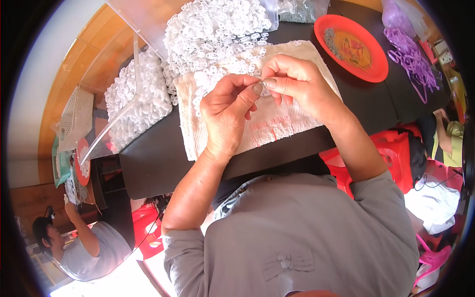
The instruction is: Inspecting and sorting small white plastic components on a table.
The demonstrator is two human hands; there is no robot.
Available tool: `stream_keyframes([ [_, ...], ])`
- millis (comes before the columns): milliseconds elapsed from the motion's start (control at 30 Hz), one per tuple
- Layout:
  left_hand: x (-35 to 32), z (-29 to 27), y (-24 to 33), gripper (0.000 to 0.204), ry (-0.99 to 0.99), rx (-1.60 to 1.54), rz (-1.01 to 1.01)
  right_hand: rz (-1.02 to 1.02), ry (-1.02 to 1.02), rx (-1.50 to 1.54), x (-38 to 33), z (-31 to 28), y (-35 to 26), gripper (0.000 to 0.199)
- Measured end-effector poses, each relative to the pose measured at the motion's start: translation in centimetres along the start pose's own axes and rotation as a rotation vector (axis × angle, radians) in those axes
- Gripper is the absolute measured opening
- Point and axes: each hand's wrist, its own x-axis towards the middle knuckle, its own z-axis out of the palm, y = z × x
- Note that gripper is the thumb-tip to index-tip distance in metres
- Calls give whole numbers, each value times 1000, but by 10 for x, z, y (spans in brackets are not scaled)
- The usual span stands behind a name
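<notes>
Over a cream towel (282, 126), my left hand (225, 111) and my right hand (304, 84) meet at the fingertips. Thumb and forefinger of each hand are pinched together on something tiny, with a glint of metal between them, too small to name. Just below the right thumb a white plastic piece (265, 92) shows partly; whether it is held or lies on the towel I cannot tell. Loose white plastic pieces with holes (205, 76) are scattered on the towel beside my left hand. They run back into a large heap of the same pieces (213, 32).
A clear plastic container (116, 121) with more white pieces stands left. At the back right lie a red oval plate (380, 72) with small metal bits and a bundle of purple ribbon (410, 59). Red stools (393, 153) are beside the dark table (153, 171). Another person (94, 247) sits at lower left.
</notes>
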Motion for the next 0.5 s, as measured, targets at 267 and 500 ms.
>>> stream_keyframes([
  [267,2,-2,2,14,-58,-185,-176,-47,-30,-40,0,-1,2,8],
  [500,7,-3,5,21,-104,-327,-324,-144,-17,-159,2,0,7,6],
])
